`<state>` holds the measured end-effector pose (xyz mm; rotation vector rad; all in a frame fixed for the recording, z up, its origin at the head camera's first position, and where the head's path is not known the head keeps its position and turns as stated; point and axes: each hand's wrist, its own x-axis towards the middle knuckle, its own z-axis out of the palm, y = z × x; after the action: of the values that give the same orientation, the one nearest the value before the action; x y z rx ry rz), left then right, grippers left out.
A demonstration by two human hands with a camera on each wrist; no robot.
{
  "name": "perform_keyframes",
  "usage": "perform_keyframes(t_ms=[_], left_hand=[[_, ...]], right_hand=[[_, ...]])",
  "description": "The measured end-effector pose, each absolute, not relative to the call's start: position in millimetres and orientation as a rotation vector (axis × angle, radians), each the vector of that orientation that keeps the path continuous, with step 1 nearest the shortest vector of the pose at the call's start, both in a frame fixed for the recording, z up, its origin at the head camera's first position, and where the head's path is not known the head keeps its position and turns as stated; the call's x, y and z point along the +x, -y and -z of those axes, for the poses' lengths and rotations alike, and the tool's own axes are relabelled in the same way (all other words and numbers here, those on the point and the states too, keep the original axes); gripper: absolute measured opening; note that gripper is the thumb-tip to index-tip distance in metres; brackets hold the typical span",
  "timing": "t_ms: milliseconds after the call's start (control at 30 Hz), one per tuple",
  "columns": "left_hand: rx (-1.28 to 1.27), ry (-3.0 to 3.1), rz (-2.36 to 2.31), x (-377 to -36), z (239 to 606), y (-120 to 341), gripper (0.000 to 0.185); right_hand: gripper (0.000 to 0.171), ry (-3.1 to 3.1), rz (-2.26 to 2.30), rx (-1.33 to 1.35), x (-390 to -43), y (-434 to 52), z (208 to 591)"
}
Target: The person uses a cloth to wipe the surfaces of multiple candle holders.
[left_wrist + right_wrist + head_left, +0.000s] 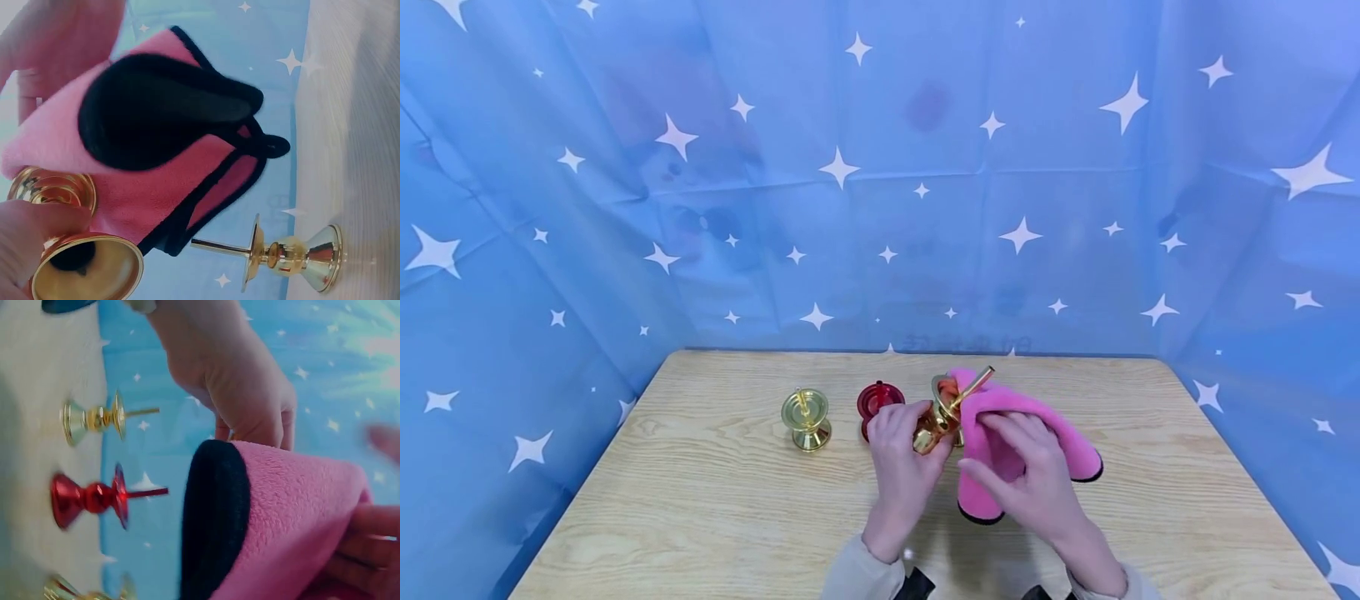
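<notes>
My left hand (898,467) grips a shiny gold candlestick (931,432) by its lower part. The candlestick is tilted, its thin stem pointing up and right, and its hollow base (94,272) faces the left wrist camera. A pink cloth with dark edging (1078,442) hangs from my right hand (1033,479), whose fingers are tucked into its folds. Part of the cloth lies against the held candlestick's upper end. Just behind, another gold candlestick (284,255) stands upright, partly hidden in the head view by the hand and cloth.
A red candlestick (880,396) stands left of the held one, partly covered by my left hand. Further left is another upright gold candlestick (808,421). All stand on a wood-grain table (700,500), with a blue star-patterned curtain (880,208) behind and at both sides.
</notes>
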<state>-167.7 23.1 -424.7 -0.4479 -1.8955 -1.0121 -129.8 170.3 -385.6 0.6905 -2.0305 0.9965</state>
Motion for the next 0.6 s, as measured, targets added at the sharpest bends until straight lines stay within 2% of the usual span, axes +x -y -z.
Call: perform_keyframes(t_ms=[67,200,600], left_hand=[[-0.444,1.896,1.003,-167.6,425.0,-23.0,0.038],[-0.443,1.900,1.004,-166.4,425.1,-22.5,0.036],[-0.453,1.843,1.086,-167.5,420.0,-20.1,0.035]], right_hand=[[0.043,2.021,-0.804,0.688,-129.7,-168.2,382.8],[0.040,1.972,-0.569,0.637,-129.6,-168.1,377.4],[0.029,1.857,-0.535,0.866,-139.4,-178.4,382.7]])
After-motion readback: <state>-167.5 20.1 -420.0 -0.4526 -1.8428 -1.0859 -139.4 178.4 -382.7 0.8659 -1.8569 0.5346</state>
